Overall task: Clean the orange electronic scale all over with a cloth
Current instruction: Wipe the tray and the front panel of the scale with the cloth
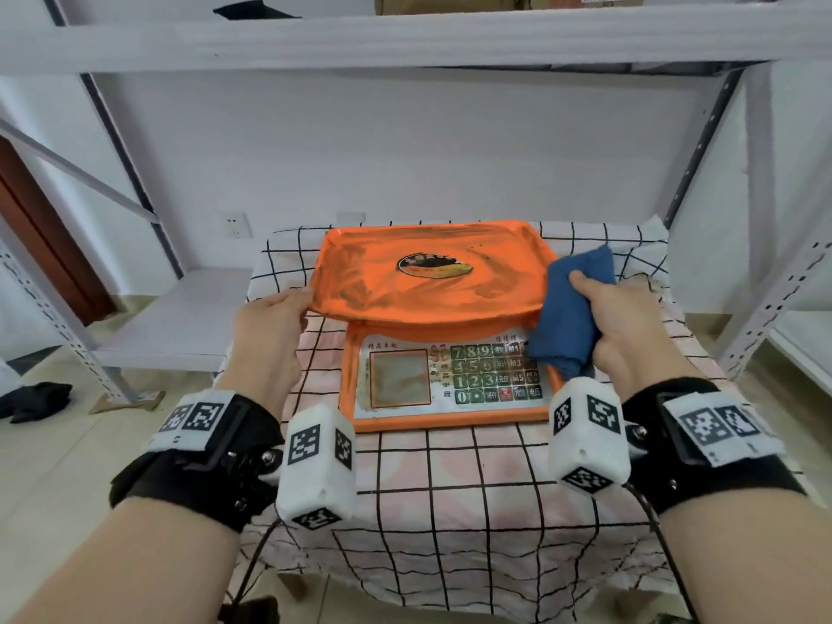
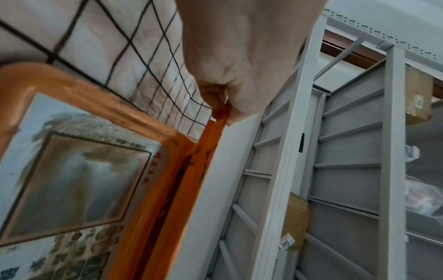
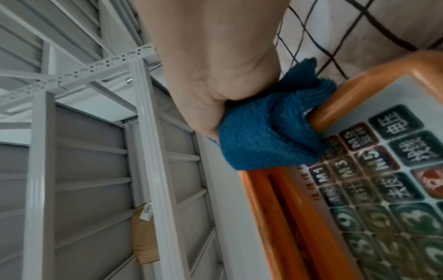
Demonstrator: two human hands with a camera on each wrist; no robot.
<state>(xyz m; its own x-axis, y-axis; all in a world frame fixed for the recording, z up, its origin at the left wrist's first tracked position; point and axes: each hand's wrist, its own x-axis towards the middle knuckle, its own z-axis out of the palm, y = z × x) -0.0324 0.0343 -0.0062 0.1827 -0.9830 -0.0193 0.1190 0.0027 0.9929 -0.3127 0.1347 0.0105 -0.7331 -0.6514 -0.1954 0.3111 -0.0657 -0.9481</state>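
Even, soft daylight seen in head view; no hard shadows cast, only faint shade under scale pan (image 1: 432, 281). Shelf uprights (image 1: 761, 209) bent outward by wide-angle distortion at edges. Left wrist view blurred near lens; display panel (image 2: 79, 181) washed by pale glare. Right wrist view sharper on cloth (image 3: 268, 132), keypad (image 3: 383, 189) smeared toward lower corner.

A right hand (image 3: 210, 75) grips a bunched blue cloth (image 3: 268, 132) against the orange scale (image 3: 287, 208) rim beside its smeared keypad (image 3: 383, 189), above a checked covering (image 3: 359, 28).
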